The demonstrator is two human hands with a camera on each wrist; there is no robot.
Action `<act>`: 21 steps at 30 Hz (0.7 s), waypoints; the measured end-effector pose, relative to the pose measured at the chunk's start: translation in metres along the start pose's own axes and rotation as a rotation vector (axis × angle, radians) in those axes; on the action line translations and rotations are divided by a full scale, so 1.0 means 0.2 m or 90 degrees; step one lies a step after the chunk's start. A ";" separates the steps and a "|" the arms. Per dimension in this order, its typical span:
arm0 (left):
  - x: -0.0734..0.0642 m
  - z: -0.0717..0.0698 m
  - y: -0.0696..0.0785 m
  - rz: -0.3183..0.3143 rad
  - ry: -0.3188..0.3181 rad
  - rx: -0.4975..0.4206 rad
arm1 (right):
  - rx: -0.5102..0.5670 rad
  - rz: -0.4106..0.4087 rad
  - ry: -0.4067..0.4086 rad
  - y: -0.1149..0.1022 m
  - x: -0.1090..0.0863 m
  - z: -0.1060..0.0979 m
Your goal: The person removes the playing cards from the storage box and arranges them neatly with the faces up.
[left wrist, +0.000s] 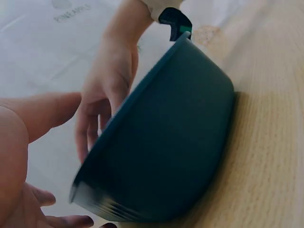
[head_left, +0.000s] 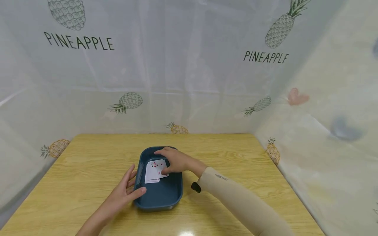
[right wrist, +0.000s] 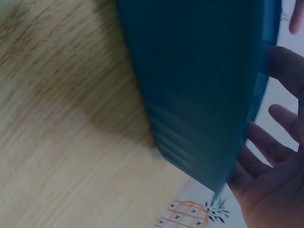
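Observation:
A dark blue plastic basin [head_left: 160, 196] with rounded corners sits on the table. Inside it lies a small stack of playing cards [head_left: 150, 178], with a four of diamonds [head_left: 158, 166] face up on top. My right hand [head_left: 177, 160] reaches over the basin's far right rim, its fingers spread above the inside and its thumb at the right edge of the top card. In the right wrist view its lower fingers pass behind the rim. My left hand [head_left: 122, 190] is held around the left side of the basin, thumb over the rim, fingers along the outer wall.
The basin stands on a yellow wood-grain table [head_left: 97, 164]. Behind and beside the table hangs a pale sheet [head_left: 183, 108] printed with pineapples. A small black device [head_left: 196, 187] is on the right wrist, by the beige sleeve [head_left: 233, 196].

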State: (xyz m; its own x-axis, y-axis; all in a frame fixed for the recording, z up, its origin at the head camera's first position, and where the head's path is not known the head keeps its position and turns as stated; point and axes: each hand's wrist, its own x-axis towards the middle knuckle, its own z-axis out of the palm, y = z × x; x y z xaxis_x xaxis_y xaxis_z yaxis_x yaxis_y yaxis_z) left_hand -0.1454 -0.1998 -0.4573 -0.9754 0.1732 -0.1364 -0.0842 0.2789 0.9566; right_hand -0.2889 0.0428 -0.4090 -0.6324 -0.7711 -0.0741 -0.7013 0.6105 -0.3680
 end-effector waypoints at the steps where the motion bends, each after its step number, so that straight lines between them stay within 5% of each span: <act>1: 0.01 0.01 0.00 -0.007 -0.003 -0.006 | -0.008 0.002 -0.005 0.01 0.01 0.01; 10: 0.03 0.01 -0.04 -0.046 -0.046 -0.054 | -0.073 0.020 -0.015 0.00 0.06 0.07; 21: 0.02 -0.02 -0.07 -0.022 -0.123 -0.118 | -0.162 0.064 -0.046 0.00 0.12 0.12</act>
State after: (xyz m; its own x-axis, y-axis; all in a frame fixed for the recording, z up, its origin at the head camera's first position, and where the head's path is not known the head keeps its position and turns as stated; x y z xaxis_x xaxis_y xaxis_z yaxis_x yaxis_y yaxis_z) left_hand -0.1488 -0.2063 -0.4711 -0.9158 0.3482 -0.1999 -0.1708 0.1127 0.9788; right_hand -0.2953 0.0200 -0.4334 -0.6839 -0.7099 -0.1680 -0.7024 0.7030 -0.1114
